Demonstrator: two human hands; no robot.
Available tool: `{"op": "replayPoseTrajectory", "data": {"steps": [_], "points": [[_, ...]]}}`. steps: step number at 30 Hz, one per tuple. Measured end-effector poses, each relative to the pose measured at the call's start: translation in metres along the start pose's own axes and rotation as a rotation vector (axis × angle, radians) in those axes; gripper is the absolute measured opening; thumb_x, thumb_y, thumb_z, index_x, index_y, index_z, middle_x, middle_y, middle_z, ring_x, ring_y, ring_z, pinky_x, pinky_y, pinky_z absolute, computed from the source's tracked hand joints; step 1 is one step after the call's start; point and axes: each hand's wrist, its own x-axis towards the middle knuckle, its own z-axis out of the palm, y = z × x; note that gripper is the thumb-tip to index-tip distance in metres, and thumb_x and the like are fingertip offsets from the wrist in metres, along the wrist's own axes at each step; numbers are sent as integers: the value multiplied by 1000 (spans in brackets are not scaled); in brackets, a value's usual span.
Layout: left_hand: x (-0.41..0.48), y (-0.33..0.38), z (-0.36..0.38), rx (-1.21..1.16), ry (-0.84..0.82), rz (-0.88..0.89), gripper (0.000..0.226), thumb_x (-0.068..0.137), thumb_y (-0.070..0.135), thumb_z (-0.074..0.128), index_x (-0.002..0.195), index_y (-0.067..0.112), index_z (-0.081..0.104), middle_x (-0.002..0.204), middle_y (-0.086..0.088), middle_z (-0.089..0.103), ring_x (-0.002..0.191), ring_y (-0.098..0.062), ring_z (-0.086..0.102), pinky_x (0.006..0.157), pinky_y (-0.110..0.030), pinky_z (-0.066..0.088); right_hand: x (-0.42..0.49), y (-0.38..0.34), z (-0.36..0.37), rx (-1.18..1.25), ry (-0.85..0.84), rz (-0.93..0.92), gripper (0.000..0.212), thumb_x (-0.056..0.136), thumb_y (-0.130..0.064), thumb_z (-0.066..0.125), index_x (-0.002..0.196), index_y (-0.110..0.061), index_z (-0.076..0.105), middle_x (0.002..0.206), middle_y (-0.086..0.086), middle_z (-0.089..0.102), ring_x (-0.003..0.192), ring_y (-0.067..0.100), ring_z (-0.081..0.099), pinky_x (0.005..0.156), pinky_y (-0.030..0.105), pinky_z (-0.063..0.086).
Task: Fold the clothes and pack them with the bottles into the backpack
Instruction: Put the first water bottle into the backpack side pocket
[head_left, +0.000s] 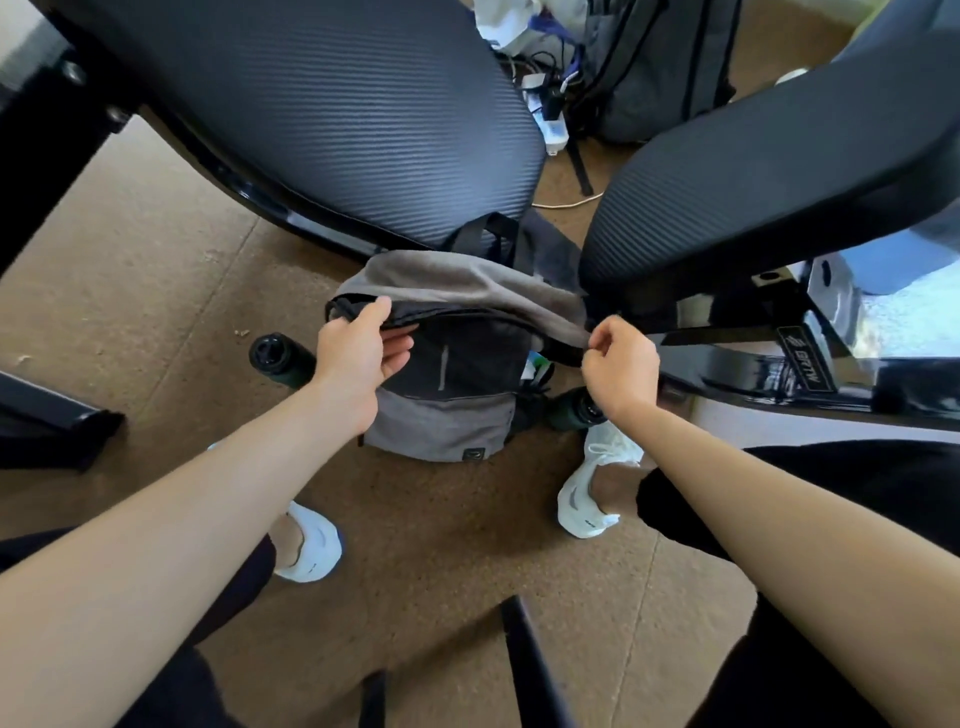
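Backpack (441, 431) stands on floor (156, 249). Left hand (358, 358) grips the mouth's left rim, fingers curled under it. Right hand (621, 366) pinches the right rim, perhaps the zip pull; cannot tell. Bottles flank the bag: left bottle (272, 356), right bottle (571, 413). Best to spread the rims evenly, bag upright.

A brown, speckled floor (156, 270) is spreading under everything. Two black chairs with ribbed seats, one on the left (332, 104) and one on the right (753, 182), are standing with a narrow gap between them. Beyond the gap, a white power strip (553, 127) with plugged cables is lying beside a dark bag (660, 67). Daylight is brightening the far right.
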Motion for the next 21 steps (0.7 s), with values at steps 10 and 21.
{"op": "replayPoseTrajectory", "data": {"steps": [10,21], "points": [[-21,-54,43,499,-224,326,12,96,19,67,107,20,62,107,-3,67,102,-18,67,83,-31,58,40,108,39,-254,-468,211,96,77,-25,84,157,-25,31,155,13,31,139,43,40,108,43,45],[2,-148,95,1878,-662,1171,49,98,26,56,146,16,52,160,-8,42,149,-29,30,120,-47,28,52,131,73,-323,-411,146,72,75,-25,84,139,-18,52,133,13,51,123,40,54,96,42,51]]}}
